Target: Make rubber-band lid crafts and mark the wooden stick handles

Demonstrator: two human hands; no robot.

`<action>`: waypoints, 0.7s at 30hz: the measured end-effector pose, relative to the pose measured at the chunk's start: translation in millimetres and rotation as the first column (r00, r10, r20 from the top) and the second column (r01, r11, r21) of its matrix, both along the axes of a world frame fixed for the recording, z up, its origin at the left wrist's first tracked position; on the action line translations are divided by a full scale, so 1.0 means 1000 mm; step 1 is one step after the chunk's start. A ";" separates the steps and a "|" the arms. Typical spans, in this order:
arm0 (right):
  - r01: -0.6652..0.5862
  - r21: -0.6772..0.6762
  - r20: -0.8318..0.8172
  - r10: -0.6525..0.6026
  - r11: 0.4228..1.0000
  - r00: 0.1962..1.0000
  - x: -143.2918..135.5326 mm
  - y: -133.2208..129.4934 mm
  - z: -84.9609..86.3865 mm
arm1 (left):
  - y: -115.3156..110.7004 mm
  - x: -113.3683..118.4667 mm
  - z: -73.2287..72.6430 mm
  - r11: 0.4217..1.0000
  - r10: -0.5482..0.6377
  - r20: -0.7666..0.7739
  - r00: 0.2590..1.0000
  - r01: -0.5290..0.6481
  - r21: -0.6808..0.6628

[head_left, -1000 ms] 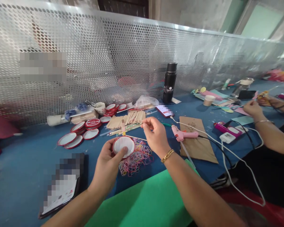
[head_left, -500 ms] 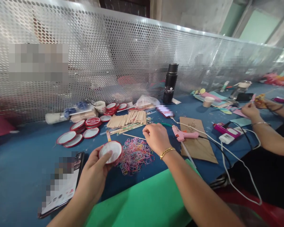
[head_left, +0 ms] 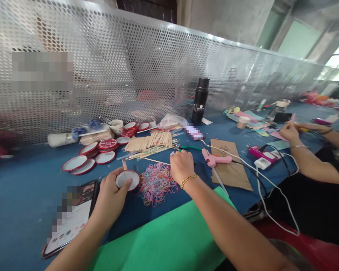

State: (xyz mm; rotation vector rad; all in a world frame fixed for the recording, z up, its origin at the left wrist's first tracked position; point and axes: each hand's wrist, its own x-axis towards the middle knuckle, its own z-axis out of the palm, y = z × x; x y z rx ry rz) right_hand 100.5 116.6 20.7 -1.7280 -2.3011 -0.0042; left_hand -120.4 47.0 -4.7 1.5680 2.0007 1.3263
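Note:
My left hand (head_left: 113, 190) is closed on a round tin lid (head_left: 127, 180) with a red rim and white inside, the thumb over its near edge. To its right lies a tangled heap of small coloured rubber bands (head_left: 157, 185). My right hand (head_left: 182, 165), wearing a gold chain bracelet, is closed just beyond the heap's right edge. Its fingertips face away, so what they pinch, if anything, is hidden. Directly behind it lies a green-handled tool (head_left: 190, 147), partly covered. A pink glue gun (head_left: 214, 158) rests on brown cardboard (head_left: 237, 175) further right.
More red-rimmed lids (head_left: 75, 163), wooden sticks (head_left: 149, 141) and a black bottle (head_left: 200, 101) stand along the perforated metal divider (head_left: 164, 71). A phone (head_left: 73, 222) lies at left, green sheet (head_left: 164, 237) in front. White cables (head_left: 279, 222) and another person's hands (head_left: 289, 131) are at right.
The view has shifted slightly. My left hand has tipped the lid flatter. My right hand has lowered a little and stays closed, and more of the green-handled tool shows behind it.

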 end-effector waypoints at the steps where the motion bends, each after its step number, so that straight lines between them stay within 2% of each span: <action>1: 0.013 0.006 -0.006 -0.013 1.000 1.000 0.000 0.000 0.001 | 0.001 -0.001 -0.002 0.999 -0.021 -0.076 0.997 0.018 -0.040; 3: 0.045 0.018 -0.024 -0.044 0.999 0.999 0.001 -0.001 0.004 | 0.001 -0.003 -0.005 0.995 -0.037 -0.176 0.984 0.020 -0.095; 7: 0.092 0.027 -0.060 -0.090 0.995 0.994 0.005 -0.004 0.012 | 0.000 -0.003 -0.006 0.989 -0.072 -0.278 0.958 0.032 -0.146; 10: 0.103 0.062 -0.085 -0.097 0.993 0.992 0.010 -0.009 0.020 | -0.005 0.004 -0.002 0.995 -0.082 -0.362 0.928 0.055 -0.086; 12: 0.089 0.141 -0.128 -0.071 0.986 0.989 0.012 -0.015 0.026 | -0.009 0.012 0.004 0.997 -0.061 -0.428 0.902 0.072 0.010; 14: 0.008 0.238 -0.185 0.037 0.971 0.982 0.013 -0.024 0.030 | -0.013 0.020 0.012 0.970 -0.060 -0.483 0.874 0.165 0.178; 16: -0.165 0.284 -0.237 0.235 0.945 0.943 0.013 -0.034 0.033 | -0.017 0.026 0.021 0.923 -0.066 -0.543 0.837 0.258 0.284; 18: -0.329 0.268 -0.307 0.404 0.905 0.862 0.013 -0.042 0.034 | -0.021 0.027 0.029 0.906 -0.072 -0.588 0.805 0.299 0.298; 21: -0.429 0.202 -0.444 0.473 0.881 0.761 0.016 -0.044 0.037 | -0.025 0.023 0.035 0.927 -0.094 -0.624 0.775 0.297 0.230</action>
